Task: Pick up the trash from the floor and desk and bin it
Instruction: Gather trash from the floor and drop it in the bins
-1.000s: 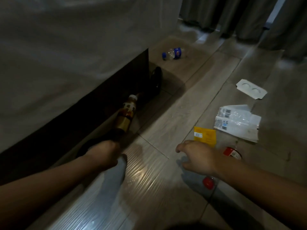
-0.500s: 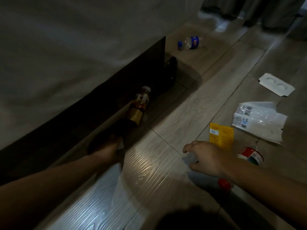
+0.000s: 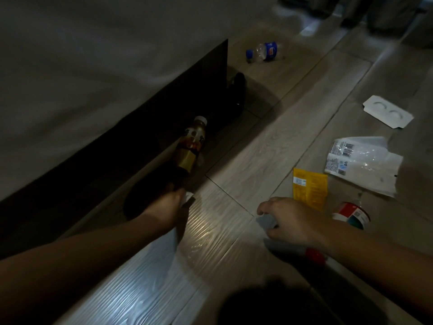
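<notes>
A brown drink bottle (image 3: 191, 146) with a white cap lies on the floor at the bed's dark base. My left hand (image 3: 167, 206) reaches to its bottom end and grips the edge of a clear plastic bag (image 3: 206, 235); whether it touches the bottle is hidden in shadow. My right hand (image 3: 293, 219) pinches the bag's other edge just above the floor. A red item (image 3: 315, 255) shows under my right wrist. Loose on the floor are a yellow sachet (image 3: 309, 188), a clear wrapper (image 3: 363, 165), a red-and-white cup (image 3: 351, 214), a white blister card (image 3: 387, 111) and a crushed blue-labelled bottle (image 3: 263, 51).
The bed (image 3: 93, 66) with its grey sheet fills the left side, its dark frame overhanging the floor. A black object (image 3: 236, 92) stands at the bed's corner. Curtains hang at the far top right. The room is dim, with one bright patch on the planks.
My left hand has pushed forward under the bed's edge toward the brown bottle's base. My right hand has stayed low beside the yellow sachet, still pinching the bag.
</notes>
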`<state>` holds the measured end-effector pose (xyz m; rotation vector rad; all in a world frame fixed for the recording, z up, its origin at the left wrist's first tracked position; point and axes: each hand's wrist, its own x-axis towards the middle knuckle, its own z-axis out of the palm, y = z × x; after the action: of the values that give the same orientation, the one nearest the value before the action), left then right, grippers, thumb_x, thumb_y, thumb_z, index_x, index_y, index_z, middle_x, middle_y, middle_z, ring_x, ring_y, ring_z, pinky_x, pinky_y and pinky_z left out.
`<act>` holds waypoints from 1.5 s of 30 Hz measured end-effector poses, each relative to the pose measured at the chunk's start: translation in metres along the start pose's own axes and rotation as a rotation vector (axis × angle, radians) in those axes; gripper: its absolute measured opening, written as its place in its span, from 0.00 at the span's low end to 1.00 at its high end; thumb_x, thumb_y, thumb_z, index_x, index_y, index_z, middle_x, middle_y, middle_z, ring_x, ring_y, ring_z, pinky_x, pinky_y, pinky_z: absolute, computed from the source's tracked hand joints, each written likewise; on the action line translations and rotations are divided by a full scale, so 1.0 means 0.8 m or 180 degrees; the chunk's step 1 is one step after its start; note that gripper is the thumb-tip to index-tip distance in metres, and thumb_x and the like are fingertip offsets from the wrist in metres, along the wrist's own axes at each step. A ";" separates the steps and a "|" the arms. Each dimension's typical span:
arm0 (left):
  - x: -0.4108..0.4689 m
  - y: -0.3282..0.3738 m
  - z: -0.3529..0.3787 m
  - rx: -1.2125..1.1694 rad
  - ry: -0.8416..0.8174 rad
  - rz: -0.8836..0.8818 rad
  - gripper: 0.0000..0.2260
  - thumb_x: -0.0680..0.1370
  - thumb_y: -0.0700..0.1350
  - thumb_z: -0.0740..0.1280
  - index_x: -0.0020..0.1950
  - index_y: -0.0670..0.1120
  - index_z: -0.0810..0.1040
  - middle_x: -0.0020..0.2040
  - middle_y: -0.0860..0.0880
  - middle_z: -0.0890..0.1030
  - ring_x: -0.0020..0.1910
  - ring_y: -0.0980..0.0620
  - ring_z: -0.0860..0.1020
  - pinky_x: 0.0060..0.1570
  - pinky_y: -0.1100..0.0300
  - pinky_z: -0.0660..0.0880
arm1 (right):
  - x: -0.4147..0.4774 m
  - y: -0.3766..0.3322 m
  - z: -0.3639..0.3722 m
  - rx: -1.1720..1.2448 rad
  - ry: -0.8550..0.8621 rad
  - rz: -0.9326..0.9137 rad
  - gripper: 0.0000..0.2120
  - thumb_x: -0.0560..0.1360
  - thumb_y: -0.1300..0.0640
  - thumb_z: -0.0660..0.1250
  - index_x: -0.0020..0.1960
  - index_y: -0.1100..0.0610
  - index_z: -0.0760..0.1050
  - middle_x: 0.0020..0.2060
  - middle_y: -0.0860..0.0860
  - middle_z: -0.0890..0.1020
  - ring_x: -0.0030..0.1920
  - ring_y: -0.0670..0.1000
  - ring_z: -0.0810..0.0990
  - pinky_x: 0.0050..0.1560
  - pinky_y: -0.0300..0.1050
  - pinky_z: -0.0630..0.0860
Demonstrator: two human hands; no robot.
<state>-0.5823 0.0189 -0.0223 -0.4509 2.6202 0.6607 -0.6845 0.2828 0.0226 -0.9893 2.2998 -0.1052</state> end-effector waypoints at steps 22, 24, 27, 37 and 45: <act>0.023 0.071 0.007 -0.0253 -0.0031 0.0805 0.17 0.77 0.41 0.65 0.65 0.50 0.69 0.51 0.53 0.74 0.47 0.56 0.75 0.38 0.69 0.69 | -0.001 0.095 -0.001 -0.0418 0.0291 0.1329 0.27 0.75 0.48 0.65 0.69 0.58 0.64 0.63 0.58 0.72 0.61 0.59 0.75 0.60 0.50 0.73; 0.026 0.083 0.005 -0.0245 -0.0033 0.0825 0.16 0.77 0.42 0.64 0.64 0.49 0.70 0.50 0.53 0.74 0.46 0.55 0.75 0.39 0.67 0.70 | -0.005 0.105 0.003 -0.0506 0.0200 0.1482 0.24 0.75 0.47 0.65 0.66 0.57 0.65 0.60 0.57 0.75 0.60 0.58 0.76 0.62 0.52 0.72; 0.030 0.095 0.004 -0.0166 -0.0076 0.0795 0.14 0.78 0.42 0.64 0.63 0.48 0.71 0.53 0.50 0.76 0.49 0.53 0.76 0.46 0.60 0.74 | -0.008 0.111 0.015 -0.0408 0.0074 0.1210 0.21 0.75 0.46 0.65 0.62 0.56 0.68 0.57 0.55 0.77 0.56 0.54 0.77 0.57 0.49 0.74; 0.057 0.131 0.011 -0.0228 -0.0022 0.1063 0.12 0.76 0.42 0.67 0.59 0.46 0.75 0.52 0.48 0.78 0.49 0.51 0.76 0.50 0.56 0.74 | -0.014 0.140 0.004 0.0393 0.0922 0.0593 0.26 0.74 0.55 0.68 0.70 0.56 0.68 0.67 0.56 0.72 0.64 0.54 0.72 0.63 0.43 0.67; 0.106 0.188 0.049 0.0453 -0.0058 0.1295 0.27 0.71 0.54 0.71 0.68 0.52 0.68 0.69 0.49 0.63 0.67 0.48 0.63 0.65 0.53 0.68 | -0.045 0.223 -0.007 0.0548 0.1505 0.1832 0.23 0.76 0.49 0.66 0.68 0.55 0.69 0.66 0.56 0.70 0.64 0.56 0.70 0.64 0.55 0.71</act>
<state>-0.7040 0.1472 -0.0352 0.1362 2.7400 0.5875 -0.7811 0.4338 -0.0089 -0.1964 2.8534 -0.3162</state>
